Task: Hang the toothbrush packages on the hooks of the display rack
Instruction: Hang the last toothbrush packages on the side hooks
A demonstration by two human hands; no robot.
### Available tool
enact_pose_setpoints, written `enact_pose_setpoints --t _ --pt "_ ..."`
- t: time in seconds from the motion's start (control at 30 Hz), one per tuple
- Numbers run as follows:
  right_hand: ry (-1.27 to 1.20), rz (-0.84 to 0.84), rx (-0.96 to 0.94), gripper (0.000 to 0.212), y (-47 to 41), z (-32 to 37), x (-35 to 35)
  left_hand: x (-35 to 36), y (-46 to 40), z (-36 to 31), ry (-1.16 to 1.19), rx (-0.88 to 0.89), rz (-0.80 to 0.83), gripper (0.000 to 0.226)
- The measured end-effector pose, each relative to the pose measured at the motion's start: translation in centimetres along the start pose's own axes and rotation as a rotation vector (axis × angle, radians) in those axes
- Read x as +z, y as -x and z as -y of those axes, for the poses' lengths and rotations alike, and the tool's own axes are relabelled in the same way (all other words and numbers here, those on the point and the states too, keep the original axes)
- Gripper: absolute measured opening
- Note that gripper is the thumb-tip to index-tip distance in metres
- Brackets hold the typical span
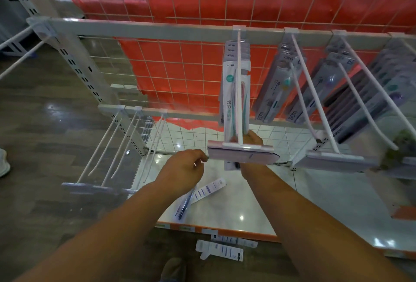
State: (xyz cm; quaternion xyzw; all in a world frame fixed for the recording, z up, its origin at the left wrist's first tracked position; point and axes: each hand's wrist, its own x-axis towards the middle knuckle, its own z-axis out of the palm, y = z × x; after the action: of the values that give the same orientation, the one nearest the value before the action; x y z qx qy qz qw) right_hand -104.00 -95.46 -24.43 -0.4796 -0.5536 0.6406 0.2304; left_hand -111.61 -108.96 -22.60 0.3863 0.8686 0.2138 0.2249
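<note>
- Nearest the camera, two bare forearms reach forward over the floor, where flat toothbrush cards [220,249] lie beside the orange edge of the white base shelf [281,203].
- On that base shelf, below the left hand, lies a loose dark-handled toothbrush [185,203], with a white barcode card [208,189] just beside it.
- Left hand [182,170] hovers above the shelf with fingers curled loosely inward; whether it pinches anything cannot be told.
- Right hand [252,141] is raised behind the price-tag strip [240,153] at the near end of the middle hook [239,88], fingers curled round the lower part of a toothbrush package [234,101].
- This package hangs upright along the hook, with a few more white packages threaded behind it near the rail [157,30].
- Right of it, further hooks slope toward the camera, carrying grey toothbrush packs [275,86] and darker packs [351,99] on the far right.
- Left and lower, a set of bare hooks [117,144] sticks out from a second rail.
- Behind everything stands a white wire grid [202,61] over a red sheet.
</note>
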Motion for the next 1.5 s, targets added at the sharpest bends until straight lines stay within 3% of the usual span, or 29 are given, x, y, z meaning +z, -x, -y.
enact_pose_setpoints --t 0.17,0.33,0.43,0.53,0.7,0.83,0.97,1.2,1.5 --pt "0.147 0.058 0.021 0.028 -2.8 1.3 0.3 -0.9 -1.5 -0.5 0.042 0.025 0.02 0.021" --pt "0.221 -0.009 0.011 0.004 -2.3 0.4 -0.1 -1.2 -1.7 0.1 0.013 0.018 0.019 0.014" --pt "0.403 -0.022 0.071 0.03 -2.0 0.7 -0.9 -1.6 -1.3 -0.2 0.006 0.02 0.0 0.017" --pt "0.404 0.002 0.095 0.052 -0.8 1.5 -2.1 -2.2 -0.6 -1.4 0.002 0.026 -0.015 0.024" --pt "0.397 0.003 0.051 0.034 1.0 2.9 -3.9 -2.1 0.9 -3.7 -0.011 -0.054 -0.035 0.024" --pt "0.487 0.075 0.069 0.024 3.2 3.1 -4.3 -1.7 2.4 -4.9 -0.049 -0.022 -0.045 0.024" --pt "0.537 0.128 0.092 0.041 6.0 2.9 -4.7 -2.2 4.2 -5.8 -0.108 0.008 -0.057 0.028" --pt "0.713 0.251 -0.126 0.043 11.5 3.8 -6.9 -3.0 8.7 -8.2 -0.198 0.041 -0.119 0.028" --pt "0.846 0.345 -0.239 0.039 17.8 7.1 -11.5 -4.2 14.9 -11.9 -0.368 0.056 -0.101 0.032"
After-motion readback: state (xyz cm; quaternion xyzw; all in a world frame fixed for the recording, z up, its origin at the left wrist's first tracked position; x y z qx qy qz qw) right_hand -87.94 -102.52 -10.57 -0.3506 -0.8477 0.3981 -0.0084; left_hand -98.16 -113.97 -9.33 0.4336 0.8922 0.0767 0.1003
